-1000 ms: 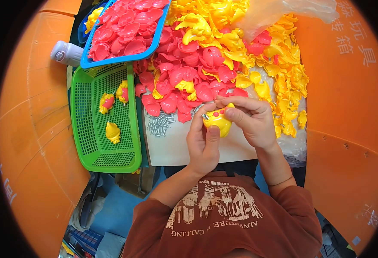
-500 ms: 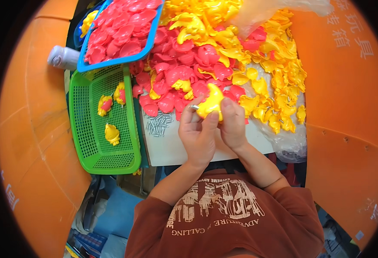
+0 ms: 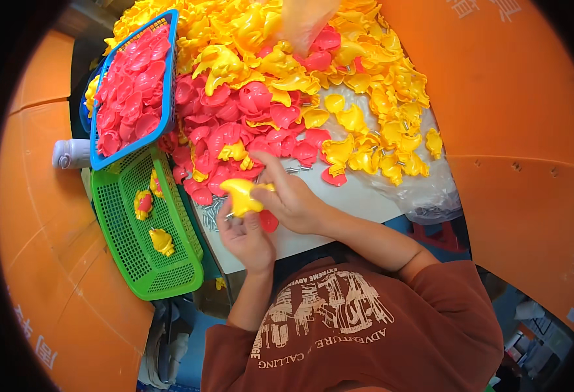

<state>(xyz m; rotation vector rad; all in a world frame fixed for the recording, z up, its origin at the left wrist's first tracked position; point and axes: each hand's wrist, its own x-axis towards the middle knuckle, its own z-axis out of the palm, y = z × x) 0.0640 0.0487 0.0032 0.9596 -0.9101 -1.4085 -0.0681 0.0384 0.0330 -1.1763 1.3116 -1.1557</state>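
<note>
A glossy yellow moulded plastic piece (image 3: 240,196), curved and pointed, is held low over the work surface. My left hand (image 3: 248,240) grips its lower end from below, where a bit of metal shows by the fingers. My right hand (image 3: 295,204) comes in from the right, with fingertips on the piece's right side and the index finger stretched toward the pile. Just under the hands lies a red plastic shell (image 3: 269,221). Small silvery metal pins (image 3: 210,214) lie beside the left hand, partly hidden by it.
Red shells (image 3: 254,98) and yellow shells (image 3: 365,55) are heaped across the back. At left, a blue basket (image 3: 173,81) full of red shells rests over a green basket (image 3: 192,261) with a few yellow-and-red pieces. Clear plastic sheeting (image 3: 424,196) lies right; orange panels (image 3: 515,130) flank the table.
Both hands have moved left and down with the yellow piece. My right index finger now extends away from it. The view has shifted, placing the baskets lower and farther left.
</note>
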